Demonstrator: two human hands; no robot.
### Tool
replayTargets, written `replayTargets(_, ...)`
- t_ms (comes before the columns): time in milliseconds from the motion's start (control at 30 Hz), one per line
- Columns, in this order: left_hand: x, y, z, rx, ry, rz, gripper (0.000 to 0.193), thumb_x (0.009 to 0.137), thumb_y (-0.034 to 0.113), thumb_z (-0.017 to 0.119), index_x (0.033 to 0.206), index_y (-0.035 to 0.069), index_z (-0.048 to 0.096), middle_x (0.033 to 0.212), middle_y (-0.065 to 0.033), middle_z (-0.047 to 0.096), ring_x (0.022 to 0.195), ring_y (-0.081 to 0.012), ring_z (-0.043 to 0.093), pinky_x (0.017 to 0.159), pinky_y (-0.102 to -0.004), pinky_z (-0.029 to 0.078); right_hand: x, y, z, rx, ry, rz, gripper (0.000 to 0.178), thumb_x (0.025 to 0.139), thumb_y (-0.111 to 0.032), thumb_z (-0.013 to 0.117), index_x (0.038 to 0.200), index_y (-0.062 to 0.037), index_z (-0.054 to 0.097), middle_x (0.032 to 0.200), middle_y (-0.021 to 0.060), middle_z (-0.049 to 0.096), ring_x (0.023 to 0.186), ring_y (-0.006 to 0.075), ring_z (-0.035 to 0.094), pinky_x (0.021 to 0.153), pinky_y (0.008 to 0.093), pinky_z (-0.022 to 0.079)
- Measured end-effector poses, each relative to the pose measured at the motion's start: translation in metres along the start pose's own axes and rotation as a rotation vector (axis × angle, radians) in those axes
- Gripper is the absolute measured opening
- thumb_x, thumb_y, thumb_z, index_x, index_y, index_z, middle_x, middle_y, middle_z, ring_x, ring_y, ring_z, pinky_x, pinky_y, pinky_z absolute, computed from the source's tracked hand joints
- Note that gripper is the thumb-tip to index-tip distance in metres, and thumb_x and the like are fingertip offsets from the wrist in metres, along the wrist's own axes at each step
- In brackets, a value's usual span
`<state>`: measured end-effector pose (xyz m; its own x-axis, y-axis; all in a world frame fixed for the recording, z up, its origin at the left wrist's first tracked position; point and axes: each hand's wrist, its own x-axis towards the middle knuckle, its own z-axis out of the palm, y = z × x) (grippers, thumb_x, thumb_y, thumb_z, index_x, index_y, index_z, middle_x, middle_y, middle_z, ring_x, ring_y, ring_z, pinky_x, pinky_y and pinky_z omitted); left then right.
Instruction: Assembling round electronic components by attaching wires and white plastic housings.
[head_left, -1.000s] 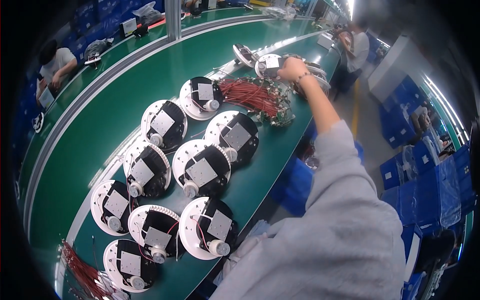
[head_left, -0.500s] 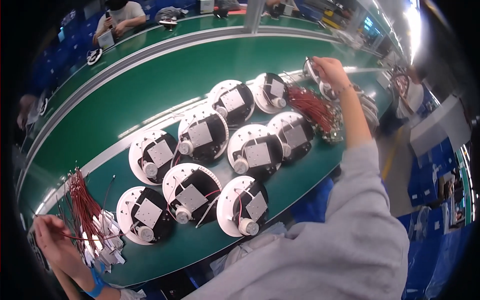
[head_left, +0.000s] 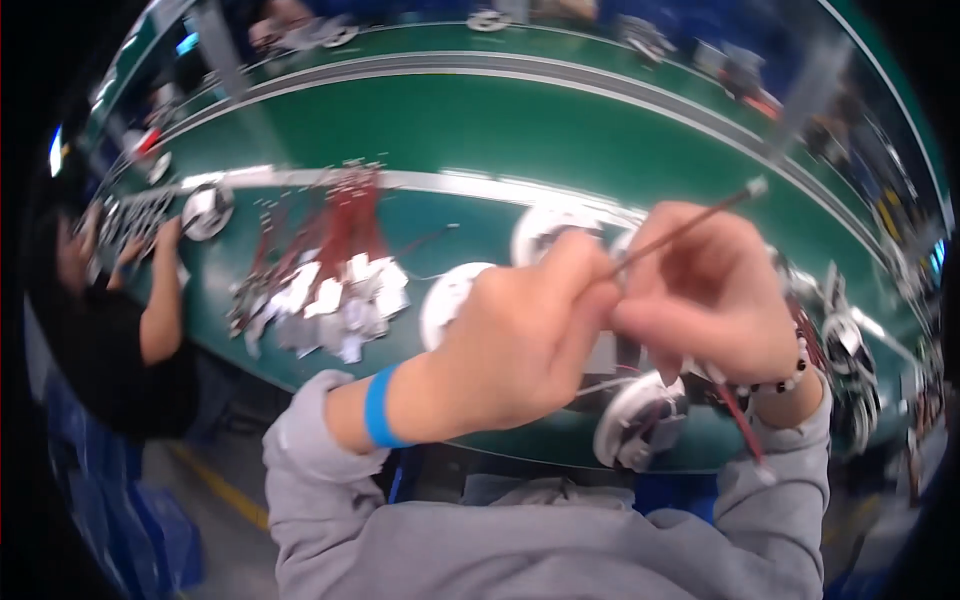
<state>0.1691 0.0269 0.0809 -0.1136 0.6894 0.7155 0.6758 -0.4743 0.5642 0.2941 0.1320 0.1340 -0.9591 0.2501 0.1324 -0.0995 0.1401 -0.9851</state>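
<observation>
Both my hands are raised over the bench with their fingertips together. My left hand (head_left: 525, 335), with a blue band at the wrist, pinches a thin red-brown wire (head_left: 695, 225). My right hand (head_left: 725, 295), curled beside it and blurred by motion, has its thumb and finger closed at the same spot on the wire. One end of the wire, with a small pale connector (head_left: 757, 186), points up and to the right. Below my right hand hangs a reddish wire length (head_left: 740, 420); my hand hides whether it is the same wire. Behind them, white round lamp units (head_left: 632, 425) are partly covered.
Left of my hands lies a bundle of red wires (head_left: 345, 225) with white tags (head_left: 350, 300) on the green bench (head_left: 440, 215). More lamp units (head_left: 848, 345) stand at the right. A co-worker in black (head_left: 120, 350) handles a round unit (head_left: 208, 212) at the far left.
My hands were far apart, the left by the tagged wires with a red wire, the right at the far-right stack. Both have come together over the bench, and the view has swung left.
</observation>
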Motion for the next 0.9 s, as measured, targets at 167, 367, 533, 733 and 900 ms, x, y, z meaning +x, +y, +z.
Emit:
replayTargets(167,-0.009,0.004,-0.023,-0.631,0.303,-0.212,0.012,0.086,0.007,0.039,0.096,0.001,0.040,0.053,0.0021,0.044,0.043,-0.0016,0.035,0.040,-0.0160,0.026,0.027,0.018,0.024,0.466,-0.023,-0.266,0.050,0.072,-0.009,0.038,0.117,0.0115,0.031,0.089,0.0206,0.051,0.064,0.0188,0.056,0.058,0.0275,0.050)
replayTargets(367,-0.020,-0.002,-0.046,-0.636,0.349,-0.372,0.032,0.090,0.014,0.030,0.118,0.000,0.032,0.060,-0.0056,0.049,0.032,-0.0017,0.027,0.030,-0.0143,0.026,0.048,0.034,0.034,0.476,-0.107,-0.290,0.066,0.062,-0.002,0.043,0.123,0.0112,0.021,0.081,0.0085,0.045,0.061,0.0086,0.048,0.048,0.0179,0.038)
replayTargets(533,-0.041,-0.017,-0.037,-0.758,0.239,-0.550,0.023,0.088,0.012,0.035,0.101,-0.004,0.044,0.069,-0.0104,0.057,0.043,-0.0077,0.049,0.041,-0.0154,0.038,0.062,0.040,0.038,0.213,-0.121,-0.261,0.056,0.067,-0.001,0.050,0.120,0.0087,0.033,0.073,0.0015,0.044,0.057,0.0061,0.046,0.047,0.0157,0.036)
replayTargets(733,-0.062,-0.029,-0.022,-0.742,0.205,-0.660,0.022,0.088,0.010,0.034,0.099,-0.004,0.046,0.072,-0.0101,0.057,0.050,-0.0093,0.052,0.046,-0.0177,0.042,0.070,0.043,0.041,0.022,-0.129,-0.076,0.022,0.079,-0.009,0.051,0.096,0.0048,0.056,0.057,0.0013,0.051,0.044,0.0050,0.045,0.041,0.0162,0.038)
replayTargets(900,-0.072,-0.030,-0.013,-0.566,0.073,-0.571,0.019,0.083,0.003,0.038,0.083,-0.006,0.055,0.073,-0.0101,0.059,0.060,-0.0127,0.058,0.054,-0.0210,0.047,0.077,0.050,0.031,-0.105,-0.137,0.002,0.015,0.078,-0.008,0.054,0.082,0.0041,0.062,0.060,0.0013,0.051,0.045,0.0043,0.043,0.040,0.0162,0.031)
